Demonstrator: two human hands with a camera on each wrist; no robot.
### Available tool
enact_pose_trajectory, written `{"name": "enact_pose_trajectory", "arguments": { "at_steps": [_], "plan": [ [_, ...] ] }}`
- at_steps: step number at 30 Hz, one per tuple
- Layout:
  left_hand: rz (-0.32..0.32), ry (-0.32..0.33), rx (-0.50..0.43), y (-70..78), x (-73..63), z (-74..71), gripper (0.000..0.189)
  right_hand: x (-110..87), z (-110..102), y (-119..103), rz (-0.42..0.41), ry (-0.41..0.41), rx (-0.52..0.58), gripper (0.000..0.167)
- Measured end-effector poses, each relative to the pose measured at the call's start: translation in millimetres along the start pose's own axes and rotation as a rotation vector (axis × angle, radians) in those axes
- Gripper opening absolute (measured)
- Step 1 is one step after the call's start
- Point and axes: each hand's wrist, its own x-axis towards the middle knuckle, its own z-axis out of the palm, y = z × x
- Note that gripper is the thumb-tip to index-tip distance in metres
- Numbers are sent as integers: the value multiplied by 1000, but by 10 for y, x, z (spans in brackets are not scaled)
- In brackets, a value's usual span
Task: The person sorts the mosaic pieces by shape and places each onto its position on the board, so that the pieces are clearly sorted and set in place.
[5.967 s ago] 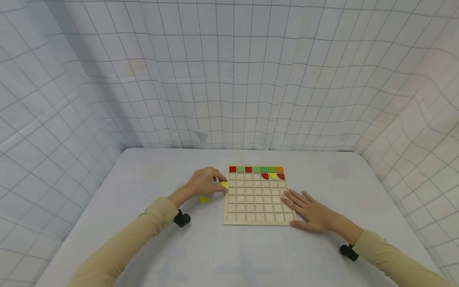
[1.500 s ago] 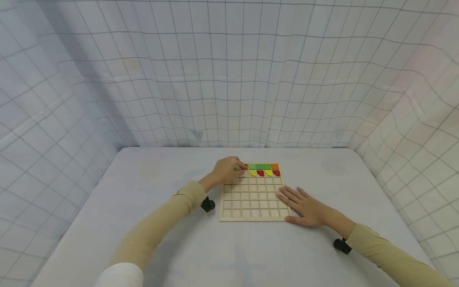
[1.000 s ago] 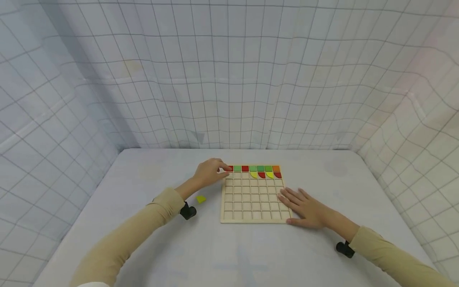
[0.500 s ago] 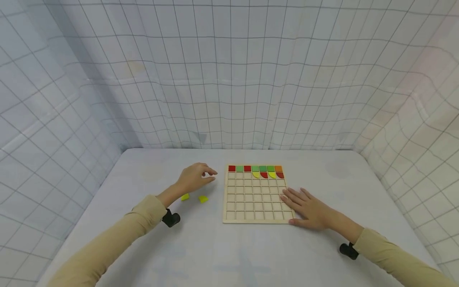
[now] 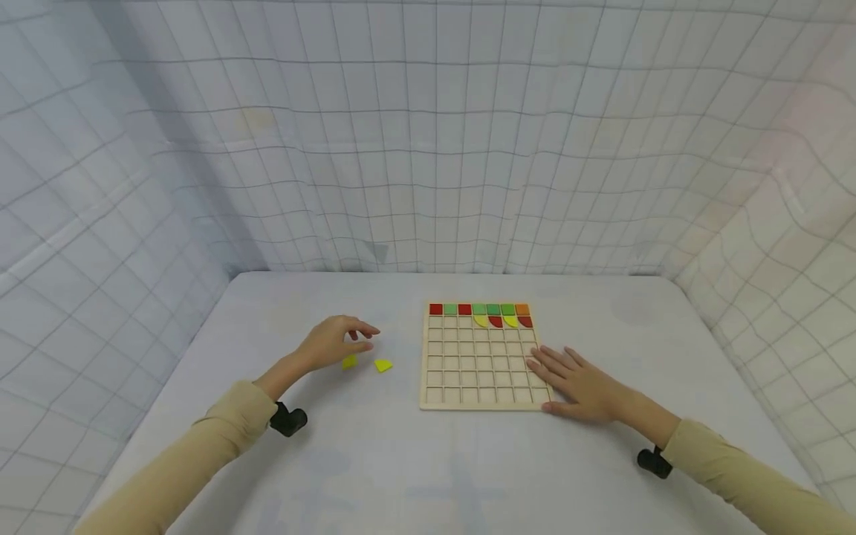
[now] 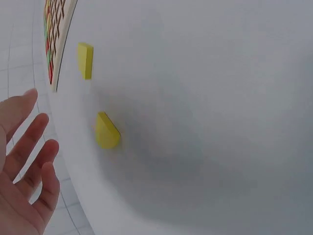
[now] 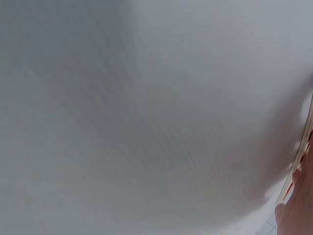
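My left hand hovers over the table left of the board, fingers loosely bent and holding nothing. Just below its fingers lies a yellow quarter-round piece, partly covered by the hand in the head view. A second yellow piece sits between it and the board; the left wrist view shows both, the nearer piece and the farther piece. The wooden grid board lies flat. My right hand rests with spread, straight fingers on the board's right edge.
Along the board's top row sit red, green and orange square tiles. Beneath, at the right, are yellow and red quarter-round pieces. A white table carries everything, with grid-patterned curtains behind and at both sides.
Since 1.5 seconds ago, my left hand has drawn back leftward from the board's top row to the loose yellow pieces. Since the oldest frame, another yellow piece has joined the second row. The right hand stays put.
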Motion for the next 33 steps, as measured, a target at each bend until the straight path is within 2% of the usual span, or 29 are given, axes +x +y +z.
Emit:
{"name": "enact_pose_trajectory", "arguments": {
  "at_steps": [6,10,14,18,24,27,33],
  "plan": [
    [8,-102,-142,-300,-182,-29,34,-22,50,7,-3,13,2,78],
    [6,-129,-197,-404,-267,-63,38,-36,51,11,1,17,8,78],
    [6,-132,-212,-448,-330,-76,42,-33,38,19,7,15,14,77],
    [35,-119,-216,-478,-365,-49,42,-25,54,23,6,17,21,77],
    [81,-144,-216,-488,-315,-13,40,-31,88,48,1,50,43,77],
    [83,-156,-201,-465,-298,-17,39,-31,99,52,9,45,58,78],
    [59,-141,-201,-462,-311,49,35,-28,116,44,-12,71,48,77]
  ]
}}
